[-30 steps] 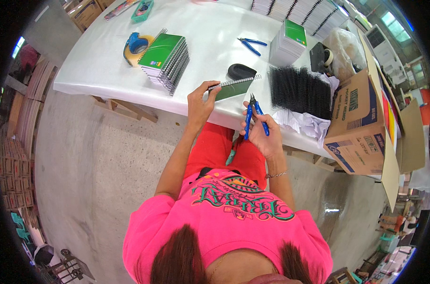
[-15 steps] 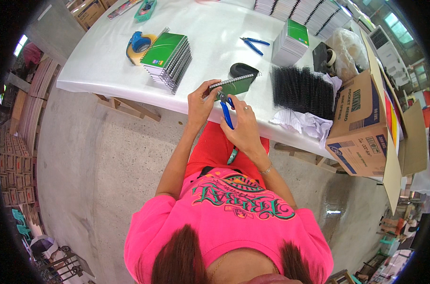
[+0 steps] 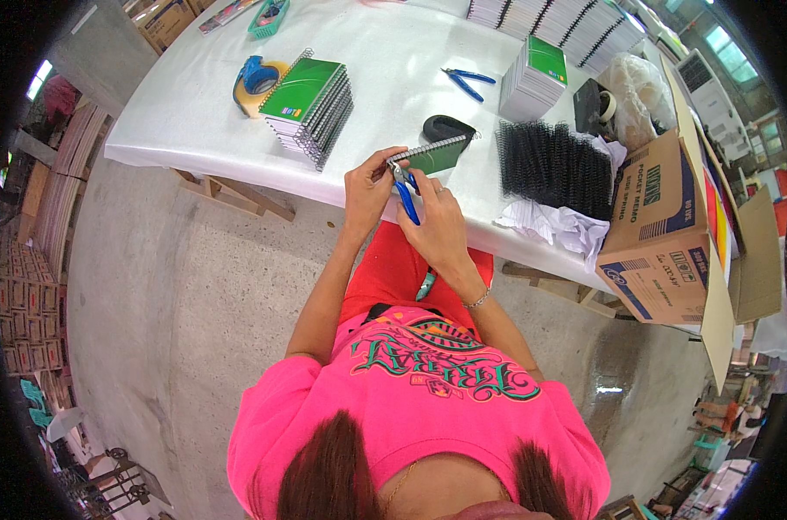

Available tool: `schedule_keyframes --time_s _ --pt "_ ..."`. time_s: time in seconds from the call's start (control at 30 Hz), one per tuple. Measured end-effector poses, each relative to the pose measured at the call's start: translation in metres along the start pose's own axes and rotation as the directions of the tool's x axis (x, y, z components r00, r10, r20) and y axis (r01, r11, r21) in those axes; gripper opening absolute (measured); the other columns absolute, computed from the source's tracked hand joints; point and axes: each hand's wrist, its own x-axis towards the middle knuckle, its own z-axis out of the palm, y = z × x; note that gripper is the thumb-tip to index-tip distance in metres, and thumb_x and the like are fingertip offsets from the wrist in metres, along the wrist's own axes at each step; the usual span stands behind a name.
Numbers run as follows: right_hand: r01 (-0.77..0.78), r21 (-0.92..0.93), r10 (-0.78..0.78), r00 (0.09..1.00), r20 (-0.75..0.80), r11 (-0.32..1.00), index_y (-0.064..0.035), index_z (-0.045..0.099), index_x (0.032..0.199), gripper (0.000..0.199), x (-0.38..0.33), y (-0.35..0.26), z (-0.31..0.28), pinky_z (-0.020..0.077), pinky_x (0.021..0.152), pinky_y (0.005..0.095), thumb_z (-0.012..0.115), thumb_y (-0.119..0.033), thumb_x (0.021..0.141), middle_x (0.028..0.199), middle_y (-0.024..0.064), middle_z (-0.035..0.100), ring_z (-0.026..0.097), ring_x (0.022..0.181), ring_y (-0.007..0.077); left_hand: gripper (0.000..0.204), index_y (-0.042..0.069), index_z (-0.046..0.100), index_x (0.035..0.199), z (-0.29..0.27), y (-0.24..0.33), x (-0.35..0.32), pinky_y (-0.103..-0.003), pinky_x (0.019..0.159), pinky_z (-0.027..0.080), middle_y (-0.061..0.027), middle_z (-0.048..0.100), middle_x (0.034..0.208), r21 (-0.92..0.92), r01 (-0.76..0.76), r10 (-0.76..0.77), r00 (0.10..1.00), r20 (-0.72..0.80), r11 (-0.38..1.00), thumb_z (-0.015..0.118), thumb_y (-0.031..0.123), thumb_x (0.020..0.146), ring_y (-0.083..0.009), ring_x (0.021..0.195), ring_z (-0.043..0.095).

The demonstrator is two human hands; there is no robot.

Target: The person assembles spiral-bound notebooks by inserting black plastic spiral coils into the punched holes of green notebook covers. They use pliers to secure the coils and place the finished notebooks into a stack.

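A small green spiral notebook (image 3: 437,158) lies at the near edge of the table, its coil along the upper edge. My left hand (image 3: 369,189) pinches the notebook's left end. In my right hand (image 3: 442,227) is a pair of blue-handled cutting pliers (image 3: 406,198), its jaws up against the left end of the coil. Beyond the notebook sits a black rounded object (image 3: 445,130). To the right is a dense bunch of black spiral coils (image 3: 554,169). A stack of green spiral notebooks (image 3: 307,108) stands to the left.
A second pair of blue pliers (image 3: 469,84) lies farther back, beside a green-topped paper stack (image 3: 534,78). Tape in a blue dispenser (image 3: 259,80) is at the left. An open cardboard box (image 3: 658,221) stands at the right by crumpled paper (image 3: 554,224). Bound stacks (image 3: 532,19) line the back.
The pliers in my right hand have shifted left to the coil's end, and their handles have turned. My left hand stays on the notebook's left end.
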Motion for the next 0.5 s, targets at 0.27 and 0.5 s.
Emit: schedule_keyframes --time_s 0.27,0.5 --pt "-0.033 0.112 0.038 0.999 -0.038 0.993 0.0020 0.053 0.121 0.043 -0.004 0.002 0.003 0.0511 0.070 0.0467 0.066 -0.017 0.085 0.094 0.0217 0.064 0.064 0.081 0.0367 0.036 0.005 0.069 0.119 0.002 0.003 -0.002 -0.022 0.070 0.051 -0.0095 0.075 0.090 0.094 -0.027 0.028 1.000 -0.009 0.995 0.055 -0.006 0.088 -0.0069 0.082 0.067" --pt "-0.744 0.662 0.055 0.668 0.743 0.090 0.0012 0.059 0.111 0.037 0.014 0.012 -0.022 0.0495 0.061 0.0323 0.048 -0.033 0.100 0.088 0.0152 0.065 0.061 0.067 0.0218 0.035 0.005 0.067 0.120 0.004 0.007 -0.006 -0.026 0.072 0.053 -0.0126 0.074 0.094 0.163 -0.104 0.106 0.994 -0.003 0.981 0.054 -0.005 0.089 -0.0123 0.085 0.070"
